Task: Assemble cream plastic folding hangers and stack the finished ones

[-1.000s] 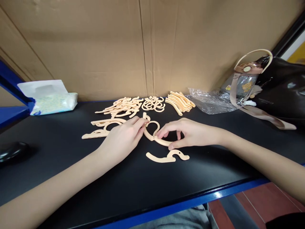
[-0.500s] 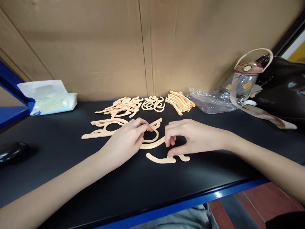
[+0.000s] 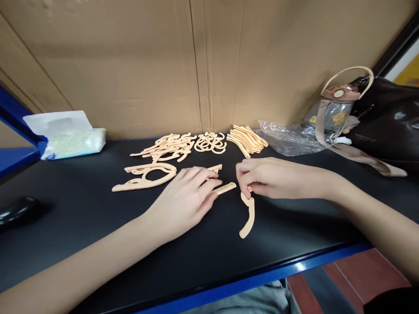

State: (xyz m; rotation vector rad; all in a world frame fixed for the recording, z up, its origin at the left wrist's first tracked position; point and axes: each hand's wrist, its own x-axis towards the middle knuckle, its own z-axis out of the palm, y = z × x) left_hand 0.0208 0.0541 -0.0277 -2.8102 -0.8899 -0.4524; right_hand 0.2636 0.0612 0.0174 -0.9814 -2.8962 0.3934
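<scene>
My left hand [image 3: 193, 196] lies over beige plastic hanger parts, its thumb and fingers closed around a hanger arm [image 3: 225, 188] whose holed end sticks out to the right. Behind those fingers shows the tip of another hanger part [image 3: 216, 168]; the rest is hidden. My right hand [image 3: 262, 178] pinches the upper end of a short curved hanger arm [image 3: 248, 220], which points down toward the table's front edge. Left of my left hand lies a folding hanger [image 3: 144, 179] with a round opening in its middle.
Behind my hands are a pile of hanger arms [image 3: 173, 146], a pile of small hooks [image 3: 210, 142] and a stack of strips [image 3: 247, 139]. A clear plastic bag [image 3: 288, 139], bottle [image 3: 340, 109] and black bag [image 3: 389, 126] stand right. A tissue pack [image 3: 73, 141] and mouse [image 3: 19, 211] are left.
My right hand has lifted and turned the short curved arm from lying sideways to pointing toward me. My left hand has shifted right, over the longer hanger arm.
</scene>
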